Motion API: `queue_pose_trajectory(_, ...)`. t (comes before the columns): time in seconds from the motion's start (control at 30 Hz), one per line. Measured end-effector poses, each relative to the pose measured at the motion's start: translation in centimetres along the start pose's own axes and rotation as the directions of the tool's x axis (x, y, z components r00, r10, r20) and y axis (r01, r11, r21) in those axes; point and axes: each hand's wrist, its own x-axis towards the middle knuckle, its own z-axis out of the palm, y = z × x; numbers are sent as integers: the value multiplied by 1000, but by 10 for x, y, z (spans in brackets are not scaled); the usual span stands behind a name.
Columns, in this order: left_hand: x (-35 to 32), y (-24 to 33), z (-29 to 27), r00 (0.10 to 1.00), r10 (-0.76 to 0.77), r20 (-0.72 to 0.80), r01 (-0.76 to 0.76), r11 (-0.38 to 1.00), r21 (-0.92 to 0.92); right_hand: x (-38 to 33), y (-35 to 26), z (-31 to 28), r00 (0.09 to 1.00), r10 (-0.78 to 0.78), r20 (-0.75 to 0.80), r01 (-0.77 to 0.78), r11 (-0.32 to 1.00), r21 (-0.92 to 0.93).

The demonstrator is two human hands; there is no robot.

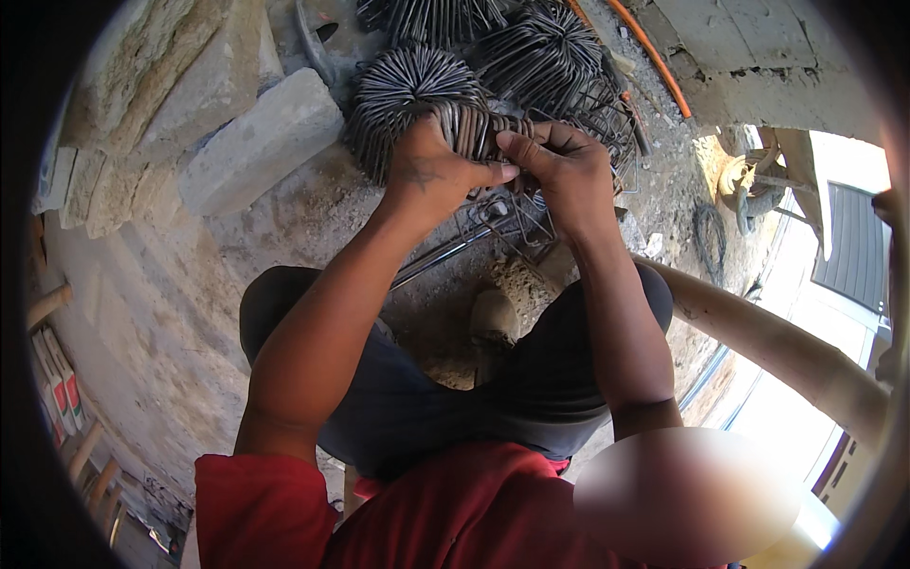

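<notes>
Both of my hands are closed on a row of rebar stirrups (466,131), dark bent steel rods packed side by side. My left hand (428,175) grips the near left side, its thumb stretched toward the right. Around the right end of the row wraps my right hand (567,173), with its thumb pressing on top; its other fingers are partly hidden. Just behind the hands stands a fanned ring of stirrups (412,78). A second stirrup bundle (548,47) lies beyond it to the right, and a third bundle (436,17) shows at the far edge.
A pale concrete block (263,142) and large stone slabs (161,85) lie to the left. Straight steel rods (445,254) rest on the dusty ground below my hands. At right are an orange pipe (654,55) and a thick wooden pole (777,339) slanting past my knee.
</notes>
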Motion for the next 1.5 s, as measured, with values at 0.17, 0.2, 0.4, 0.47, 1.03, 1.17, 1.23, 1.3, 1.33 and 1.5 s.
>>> queue_pose_trajectory(0.17,-1,2,3,998,-26,54,36,982,-188,1,2,0,999,-1,-48,4,997,75)
queue_pose_trajectory(0.2,-1,3,4,998,-38,53,46,983,-175,1,1,-1,998,3,-57,1,998,70)
queue_pose_trajectory(0.4,0,3,4,993,-87,75,103,961,-255,0,-7,-8,994,56,-89,-29,960,280)
queue_pose_trajectory(0.47,1,2,1,995,-76,67,94,938,-333,1,-8,-10,995,61,-79,-30,936,350)
queue_pose_trajectory(1.03,6,-3,-5,984,-117,132,156,923,-352,-1,-3,-4,989,147,4,-144,965,219)
queue_pose_trajectory(1.17,7,-4,-10,977,-111,184,173,915,-365,0,-1,-10,997,66,34,-67,997,42)
queue_pose_trajectory(1.23,10,-4,-12,969,-131,209,205,898,-389,2,0,-11,1000,25,6,-25,1000,-5)
queue_pose_trajectory(1.3,10,-3,-13,964,-130,232,215,895,-390,3,0,-11,1000,19,-8,-19,1000,-15)
queue_pose_trajectory(1.33,10,-2,-13,963,-126,240,213,900,-380,4,0,-11,999,32,-11,-32,999,-1)
queue_pose_trajectory(1.5,7,1,-13,956,-164,243,248,894,-374,4,2,-7,999,39,-6,-38,993,113)
